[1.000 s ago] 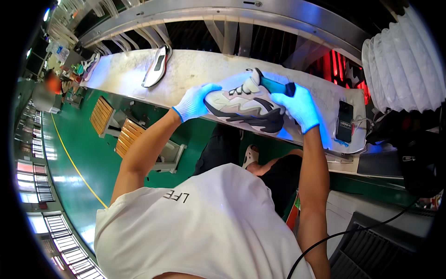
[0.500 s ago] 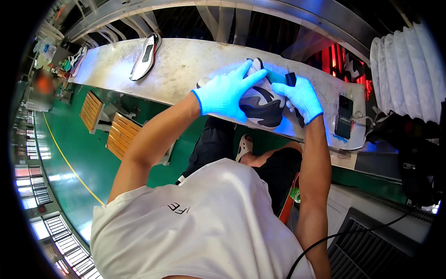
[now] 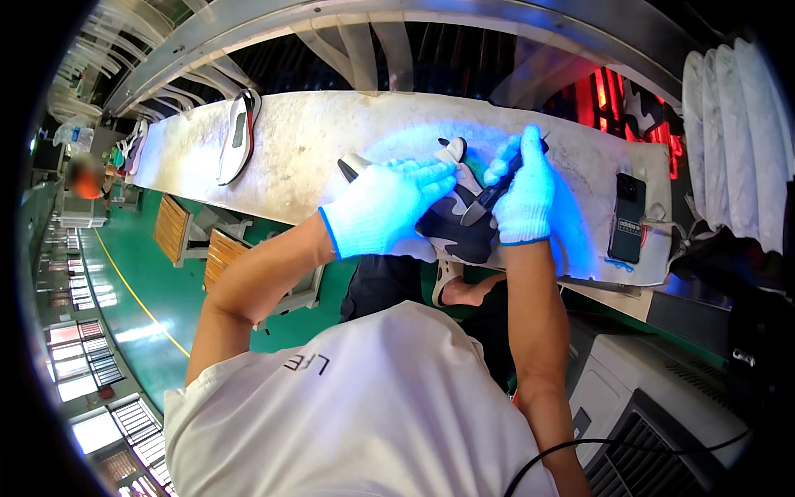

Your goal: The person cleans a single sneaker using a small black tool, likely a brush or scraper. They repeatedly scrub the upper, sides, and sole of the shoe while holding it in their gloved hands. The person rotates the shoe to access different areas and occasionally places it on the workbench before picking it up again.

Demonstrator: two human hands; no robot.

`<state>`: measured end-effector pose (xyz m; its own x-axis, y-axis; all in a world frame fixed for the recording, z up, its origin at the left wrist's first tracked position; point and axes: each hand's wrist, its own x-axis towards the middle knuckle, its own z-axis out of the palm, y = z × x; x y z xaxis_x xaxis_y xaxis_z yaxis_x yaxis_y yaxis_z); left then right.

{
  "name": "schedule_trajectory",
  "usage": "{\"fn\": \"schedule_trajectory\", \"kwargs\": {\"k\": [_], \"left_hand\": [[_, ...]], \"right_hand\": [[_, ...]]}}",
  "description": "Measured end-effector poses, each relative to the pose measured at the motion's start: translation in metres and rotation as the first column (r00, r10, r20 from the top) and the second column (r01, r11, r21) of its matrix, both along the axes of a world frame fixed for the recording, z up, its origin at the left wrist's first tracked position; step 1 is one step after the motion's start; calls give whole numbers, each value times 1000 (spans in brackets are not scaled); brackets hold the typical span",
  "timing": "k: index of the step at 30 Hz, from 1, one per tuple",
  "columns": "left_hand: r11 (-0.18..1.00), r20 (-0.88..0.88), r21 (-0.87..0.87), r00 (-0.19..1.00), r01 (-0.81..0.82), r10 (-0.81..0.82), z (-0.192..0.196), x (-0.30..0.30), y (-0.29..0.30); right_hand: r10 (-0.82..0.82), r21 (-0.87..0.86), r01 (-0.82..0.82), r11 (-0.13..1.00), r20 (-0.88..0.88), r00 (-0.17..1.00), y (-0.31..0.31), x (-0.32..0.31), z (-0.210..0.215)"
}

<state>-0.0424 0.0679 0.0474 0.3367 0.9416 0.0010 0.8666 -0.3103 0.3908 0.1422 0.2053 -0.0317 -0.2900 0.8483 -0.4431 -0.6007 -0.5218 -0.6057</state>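
Observation:
A grey, black and white sneaker (image 3: 453, 228) lies on the pale worktop (image 3: 306, 124) in front of me, under blue light. My left hand (image 3: 385, 203), in a knitted work glove, rests across the sneaker and grips it, fingers pointing right. My right hand (image 3: 527, 186), gloved too, is closed round a slim dark tool (image 3: 484, 203) with a flat tapered end. That end points down-left, over or against the sneaker's side; contact cannot be made out. The left palm hides part of the upper.
A white and black shoe (image 3: 240, 137) lies farther left, with more shoes (image 3: 134, 147) beyond. A dark phone (image 3: 627, 219) lies at right, near a white ribbed duct (image 3: 733, 149). Clear strips hang from a metal frame behind, with red glow. Slatted stools (image 3: 171, 229) stand left; a black cable (image 3: 629, 447) curves lower right.
My right hand has turned, and the tool's tapered end now points down-left at the sneaker. My left hand's spread fingers have come together over the sneaker. The whole view has shifted slightly.

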Motion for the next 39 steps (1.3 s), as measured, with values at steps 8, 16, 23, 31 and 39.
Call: {"fn": "schedule_trajectory", "kwargs": {"k": [8, 16, 23, 31, 39], "left_hand": [[998, -71, -30, 996, -60, 57, 8, 12, 7], [997, -60, 65, 997, -53, 57, -9, 3, 0], [998, -56, 65, 998, -9, 13, -1, 5, 8], [969, -74, 211, 986, -132, 150, -10, 23, -19], [783, -5, 610, 987, -126, 162, -52, 27, -80]], "right_hand": [[27, 103, -29, 994, 19, 999, -24, -44, 29], [222, 77, -210, 975, -235, 946, -1, 16, -8], [199, 50, -192, 980, -285, 938, 2, 37, -25], [-529, 401, -621, 674, 848, -26, 14, 119, -25], [154, 558, -470, 683, 519, 841, -136, 63, -19]]}}
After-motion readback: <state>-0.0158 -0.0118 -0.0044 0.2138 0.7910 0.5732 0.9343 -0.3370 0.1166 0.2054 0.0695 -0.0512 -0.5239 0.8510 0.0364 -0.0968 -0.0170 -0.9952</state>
